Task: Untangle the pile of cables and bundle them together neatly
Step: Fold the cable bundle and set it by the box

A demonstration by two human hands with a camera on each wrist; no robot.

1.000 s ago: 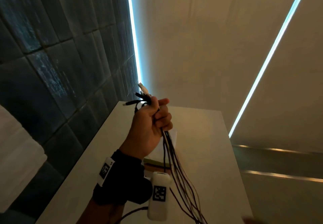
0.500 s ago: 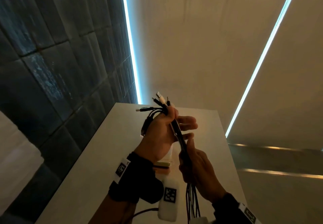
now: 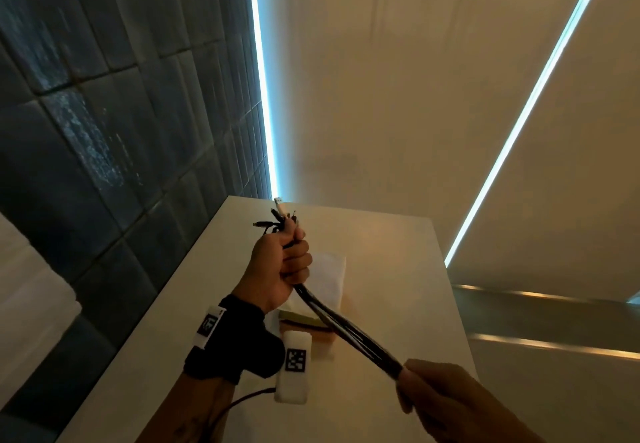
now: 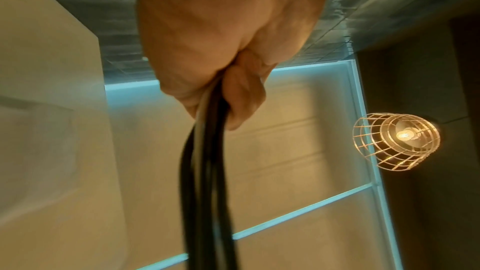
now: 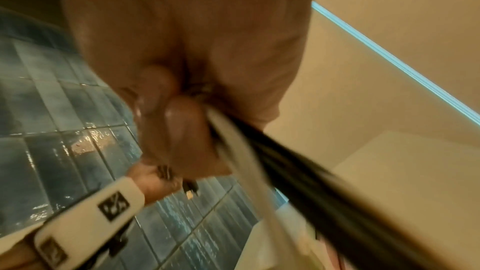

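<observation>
A bundle of several dark cables and one white one [image 3: 349, 332] runs taut between my two hands above the white table [image 3: 398, 269]. My left hand [image 3: 287, 262] grips the bundle in a fist near its plug ends [image 3: 280, 216], which fan out above the fist. My right hand [image 3: 446, 404] grips the same bundle lower down, at the front right. In the left wrist view the cables [image 4: 205, 171] hang from my curled fingers [image 4: 244, 98]. The right wrist view shows my fingers [image 5: 182, 126] closed round the cable bundle [image 5: 285, 161].
A white sheet [image 3: 332, 276] and a flat pack [image 3: 304, 321] lie on the table under the cables. A dark tiled wall [image 3: 104, 131] stands on the left. A caged lamp [image 4: 396, 141] hangs overhead. The table's right edge [image 3: 450, 304] drops to a lower floor.
My right hand has slid down the bundle toward me, from just under the left fist to well below it, pulling the cables straight. The left fist has closed tighter on the plug ends.
</observation>
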